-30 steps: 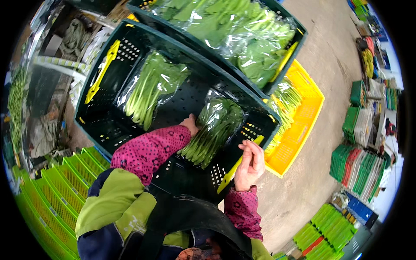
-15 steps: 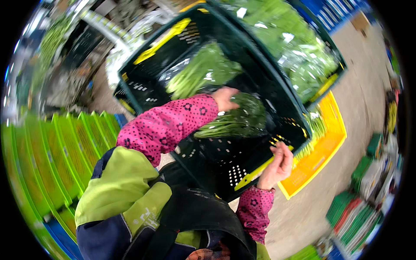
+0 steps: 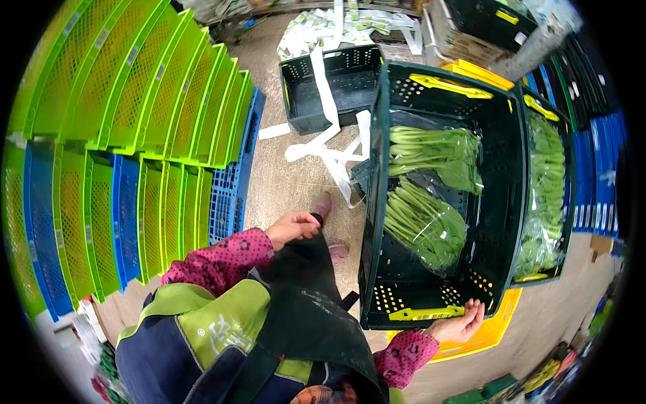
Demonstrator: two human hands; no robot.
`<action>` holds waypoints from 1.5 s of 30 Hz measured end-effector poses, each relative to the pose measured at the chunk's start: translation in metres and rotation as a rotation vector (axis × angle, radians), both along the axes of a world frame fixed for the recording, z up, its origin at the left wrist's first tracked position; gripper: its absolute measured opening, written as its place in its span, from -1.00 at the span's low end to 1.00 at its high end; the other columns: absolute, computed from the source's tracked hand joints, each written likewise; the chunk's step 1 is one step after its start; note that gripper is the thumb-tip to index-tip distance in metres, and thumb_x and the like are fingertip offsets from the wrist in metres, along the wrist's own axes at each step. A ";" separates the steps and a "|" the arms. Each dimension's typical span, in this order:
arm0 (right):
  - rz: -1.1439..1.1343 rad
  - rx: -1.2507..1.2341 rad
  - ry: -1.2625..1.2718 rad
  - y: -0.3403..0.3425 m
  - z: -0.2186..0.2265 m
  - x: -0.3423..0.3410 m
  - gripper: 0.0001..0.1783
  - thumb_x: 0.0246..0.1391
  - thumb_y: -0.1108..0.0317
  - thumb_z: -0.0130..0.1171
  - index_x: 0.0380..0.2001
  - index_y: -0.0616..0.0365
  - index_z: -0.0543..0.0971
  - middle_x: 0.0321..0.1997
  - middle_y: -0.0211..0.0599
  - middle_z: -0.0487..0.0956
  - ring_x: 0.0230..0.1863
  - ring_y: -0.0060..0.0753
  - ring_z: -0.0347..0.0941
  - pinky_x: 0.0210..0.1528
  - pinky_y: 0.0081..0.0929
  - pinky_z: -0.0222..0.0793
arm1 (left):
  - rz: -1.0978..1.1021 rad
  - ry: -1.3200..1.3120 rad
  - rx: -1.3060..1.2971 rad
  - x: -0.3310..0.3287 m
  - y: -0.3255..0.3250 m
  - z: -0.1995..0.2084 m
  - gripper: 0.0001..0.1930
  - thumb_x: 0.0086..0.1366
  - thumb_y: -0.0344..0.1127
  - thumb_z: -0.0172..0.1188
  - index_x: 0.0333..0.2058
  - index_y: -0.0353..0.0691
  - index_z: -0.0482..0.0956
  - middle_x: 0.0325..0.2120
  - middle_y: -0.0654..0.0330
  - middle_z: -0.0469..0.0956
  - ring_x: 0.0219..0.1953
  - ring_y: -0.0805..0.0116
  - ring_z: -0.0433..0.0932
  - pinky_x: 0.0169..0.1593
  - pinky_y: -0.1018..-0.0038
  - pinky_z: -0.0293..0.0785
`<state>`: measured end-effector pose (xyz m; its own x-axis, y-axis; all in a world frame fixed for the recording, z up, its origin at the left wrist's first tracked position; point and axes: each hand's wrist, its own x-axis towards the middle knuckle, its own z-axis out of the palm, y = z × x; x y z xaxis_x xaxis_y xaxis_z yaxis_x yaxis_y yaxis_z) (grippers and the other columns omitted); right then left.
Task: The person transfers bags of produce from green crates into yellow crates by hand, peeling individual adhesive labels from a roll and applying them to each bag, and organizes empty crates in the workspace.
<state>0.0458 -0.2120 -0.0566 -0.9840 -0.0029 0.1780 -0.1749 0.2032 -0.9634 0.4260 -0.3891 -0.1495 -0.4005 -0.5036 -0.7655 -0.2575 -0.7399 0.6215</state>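
My left hand (image 3: 294, 229) hangs over the floor left of a dark green crate (image 3: 374, 222), its fingers loosely curled together with nothing visible in them. Two clear bags of leafy greens lie inside that crate: an upper bag (image 3: 434, 158) and a lower bag (image 3: 425, 225), both with pale stems toward the left wall. My right hand (image 3: 461, 324) is at the near right of the crate, beside its yellow handle (image 3: 425, 314). Its fingers are bent together against or just over the rim; I see nothing held in them.
Green and blue crates (image 3: 128, 87) are stacked at left. A smaller dark crate (image 3: 330, 84) and white straps (image 3: 330, 151) lie ahead on the floor. Another crate of bagged greens (image 3: 546, 195) adjoins at right. A yellow crate (image 3: 481, 343) shows underneath.
My left hand has come off the greens and out of the crate to the left. My view has turned left. The right hand stays near the crate's near rim.
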 end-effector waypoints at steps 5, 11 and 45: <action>-0.007 0.195 0.099 0.020 -0.004 0.016 -0.63 0.20 0.39 0.09 0.04 0.33 0.47 0.10 -0.17 0.47 0.09 -0.34 0.35 0.22 -0.41 0.20 | 0.101 -0.088 0.017 0.013 -0.050 -0.084 -0.84 0.24 -0.33 0.20 -0.20 -0.18 0.53 -0.40 0.29 0.59 -0.47 0.55 0.51 -0.44 0.58 0.36; -0.151 0.265 -0.299 0.045 -0.023 0.083 -0.35 0.21 0.08 0.08 0.25 0.22 0.25 0.25 -0.16 0.31 0.12 -0.20 0.33 0.19 -0.25 0.26 | 0.186 -0.106 0.067 -0.002 -0.104 -0.162 -0.85 0.21 -0.36 0.18 -0.24 -0.19 0.54 -0.44 0.28 0.61 -0.50 0.50 0.55 -0.47 0.56 0.39; -0.308 1.105 -0.573 -0.067 -0.139 0.120 -0.24 0.09 -0.04 0.14 0.20 0.28 0.27 0.13 0.03 0.38 0.07 -0.09 0.34 0.07 -0.16 0.37 | -0.800 -0.516 -0.430 -0.034 -0.200 -0.479 -0.69 0.01 -0.49 0.13 -0.20 -0.21 0.61 -0.06 0.10 0.52 -0.16 0.07 0.55 -0.11 0.19 0.49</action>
<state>0.1655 -0.2793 -0.1960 -0.9053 0.3633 -0.2202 0.4036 0.8972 -0.1791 0.3923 -0.5895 -0.6282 -0.4127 -0.5061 -0.7573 -0.8839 0.0217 0.4671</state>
